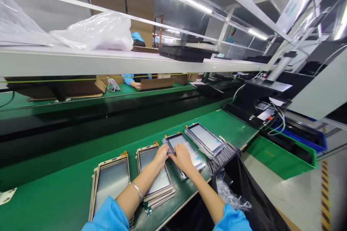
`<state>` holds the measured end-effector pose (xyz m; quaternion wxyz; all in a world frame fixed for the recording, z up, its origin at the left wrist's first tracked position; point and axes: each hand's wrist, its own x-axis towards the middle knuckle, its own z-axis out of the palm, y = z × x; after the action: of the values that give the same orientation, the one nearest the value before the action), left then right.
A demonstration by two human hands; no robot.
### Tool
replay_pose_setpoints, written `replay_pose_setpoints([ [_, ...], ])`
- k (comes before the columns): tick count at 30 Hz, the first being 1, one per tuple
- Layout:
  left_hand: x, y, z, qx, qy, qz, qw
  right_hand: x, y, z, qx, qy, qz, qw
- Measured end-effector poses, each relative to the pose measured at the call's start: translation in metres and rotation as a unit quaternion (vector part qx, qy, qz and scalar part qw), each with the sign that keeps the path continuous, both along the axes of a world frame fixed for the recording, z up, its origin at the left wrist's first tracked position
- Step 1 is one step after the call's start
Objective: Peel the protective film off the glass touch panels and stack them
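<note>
My left hand (162, 155) and my right hand (181, 156) come together at the left edge of a stack of film-wrapped screen panels (193, 158). Their fingers are pinched close to each other, and what lies between the fingertips is hidden. The upper panel has a black border and a pale face. Under my left forearm lies a stack of light-framed screen panels (159, 180). Farther left is another such stack (114, 177), partly covered by my sleeve. To the right of my right hand rests one more wrapped stack (205, 137) with a black-bordered panel on top.
A black bag (241, 187) with crumpled clear film (231, 193) hangs at the green bench's (54, 195) front edge. Green (282, 155) and blue bins stand on the floor at right. Overhead runs a white shelf (108, 63). Across the bench, a co-worker's hand (137, 85) touches cardboard.
</note>
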<state>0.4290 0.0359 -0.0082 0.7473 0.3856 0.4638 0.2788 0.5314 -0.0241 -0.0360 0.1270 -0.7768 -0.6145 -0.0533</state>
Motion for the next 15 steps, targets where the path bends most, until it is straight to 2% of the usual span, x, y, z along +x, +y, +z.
replay_pose_setpoints([
  [8,0.005,0.01,-0.003,0.022,0.021,-0.002,1.0,-0.012,0.012,0.012,-0.049,0.002,-0.03,0.998],
  [15,0.006,0.008,-0.009,0.054,0.029,-0.026,0.998,-0.004,0.019,0.01,-0.037,0.119,-0.03,0.992],
])
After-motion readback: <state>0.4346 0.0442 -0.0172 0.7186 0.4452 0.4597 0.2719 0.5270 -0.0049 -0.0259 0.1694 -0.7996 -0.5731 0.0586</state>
